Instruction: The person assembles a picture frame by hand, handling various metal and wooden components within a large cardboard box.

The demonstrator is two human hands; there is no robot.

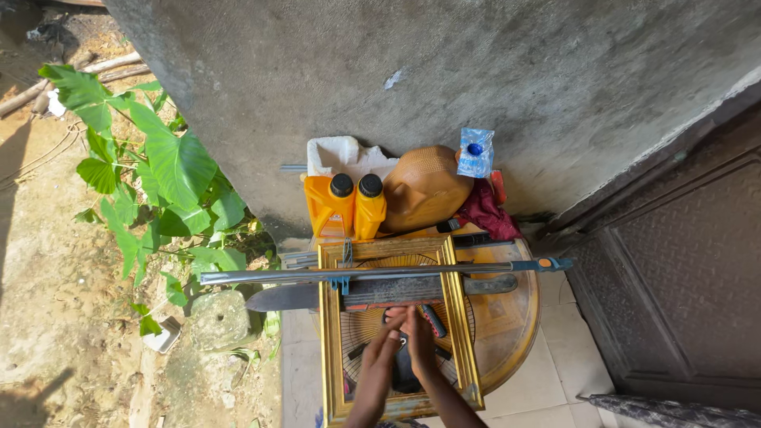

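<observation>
Left hand (379, 349): comes in from the near edge, fingers straight and pressed together, palm flat against the right hand; it holds nothing.
Right hand (420, 342): fingers also straight and closed up, pressed to the left palm, fingertips pointing far, just above the fan grille.
Round wire fan grille (361, 329): thin radial metal ribs with a dark hub, lying flat inside the frame, directly beneath both hands.
Ornate gilt rectangular picture frame (458, 317): ridged gold moulding, worn at the near corners, resting on the table and enclosing the grille.
Round brown wooden table (511, 317): smooth, glossy top, showing to the right of the frame.
Red-handled tool (433, 320): short, slanted, just right of the fingertips.
Long flat steel machete blade (285, 298): dull grey, lying across the frame and overhanging left.
Long shiny metal rod with blue clamp (380, 273): lies across the frame's far part, its teal end to the right.
Two orange plastic jugs with black caps (346, 208): upright, side by side, beyond the frame.
Woven tan domed basket (426, 189): right of the jugs, against the wall.
Rough grey concrete wall (476, 71): farthest.
Broad green leaves (170, 158): far left, over bare earth.
</observation>
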